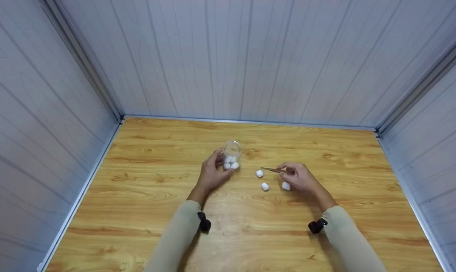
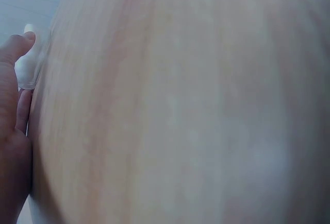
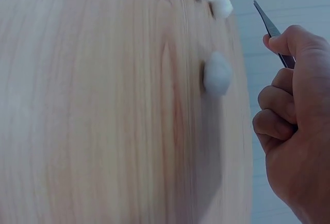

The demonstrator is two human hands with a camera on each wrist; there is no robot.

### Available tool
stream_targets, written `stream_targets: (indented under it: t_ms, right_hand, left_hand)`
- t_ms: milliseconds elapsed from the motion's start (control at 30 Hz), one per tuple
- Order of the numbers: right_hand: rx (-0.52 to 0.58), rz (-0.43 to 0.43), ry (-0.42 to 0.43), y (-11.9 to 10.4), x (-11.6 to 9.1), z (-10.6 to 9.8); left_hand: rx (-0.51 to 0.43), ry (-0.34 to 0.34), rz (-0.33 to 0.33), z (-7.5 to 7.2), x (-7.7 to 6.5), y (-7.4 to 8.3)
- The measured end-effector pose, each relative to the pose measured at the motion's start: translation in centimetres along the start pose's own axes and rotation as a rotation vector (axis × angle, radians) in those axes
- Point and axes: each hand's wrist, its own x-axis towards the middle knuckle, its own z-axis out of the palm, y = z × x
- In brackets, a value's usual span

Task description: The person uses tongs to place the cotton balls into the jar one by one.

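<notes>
My left hand holds a clear jar upright on the table, fingers and thumb around its side. Several white cotton balls lie in the bottom of the jar. In the left wrist view only part of the hand and the jar shows at the left edge. My right hand grips metal tweezers, their tips pointing left, with nothing visible between them. One cotton ball sits just below the tips. Another cotton ball lies nearer me, and a third cotton ball is beside the right hand.
The wood-grain tabletop is bounded by a pale panelled wall at the back and by more panels at left and right. A black wrist camera sits on the left forearm, and another wrist camera on the right.
</notes>
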Motion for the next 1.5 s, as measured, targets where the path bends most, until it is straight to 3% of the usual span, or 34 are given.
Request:
stream_targets:
  t_ms: [767, 1500]
  right_hand:
    - [-0.087, -0.01, -0.073, 0.5, 0.5, 1.2]
    - [-0.066, -0.011, -0.011, 0.4, 0.3, 0.9]
  left_hand:
    - [-0.028, -0.005, 0.02, 0.0, 0.1, -0.2]
    - [-0.009, -0.004, 0.002, 0.0, 0.0, -0.1]
